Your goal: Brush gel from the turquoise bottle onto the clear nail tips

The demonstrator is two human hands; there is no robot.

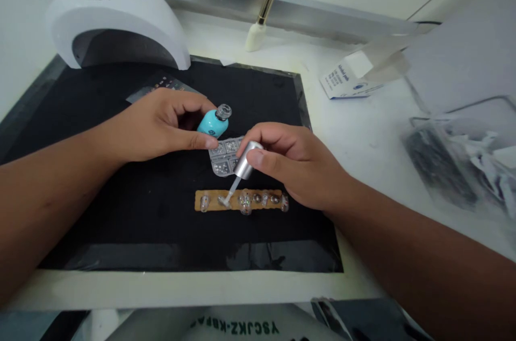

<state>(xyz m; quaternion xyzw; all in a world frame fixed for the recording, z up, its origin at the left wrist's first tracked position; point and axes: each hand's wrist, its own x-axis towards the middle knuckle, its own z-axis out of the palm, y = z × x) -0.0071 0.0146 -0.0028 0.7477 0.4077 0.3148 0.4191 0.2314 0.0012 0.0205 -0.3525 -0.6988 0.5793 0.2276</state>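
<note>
My left hand (173, 123) is closed around a turquoise polish bottle (213, 124), which has no cap on and leans to the right. In my right hand (278, 156) is a silver brush cap (247, 161), pinched between thumb and fingers. Its brush points down and touches a small nail piece on a tan strip (236, 207). Several decorated nail pieces lie along that strip, among them a clear one (205, 202) at its left end. Just above, a clear compartment case (221, 168) of small gems is partly covered by my right hand.
A white nail lamp (121, 13) stands at the back left. Behind the black mat (153, 228) is a pale bottle (256, 36) with a gold cap. To the right are an alcohol pads box (346, 80) and plastic bags (441, 161). A patterned sheet (169, 83) lies behind my left hand.
</note>
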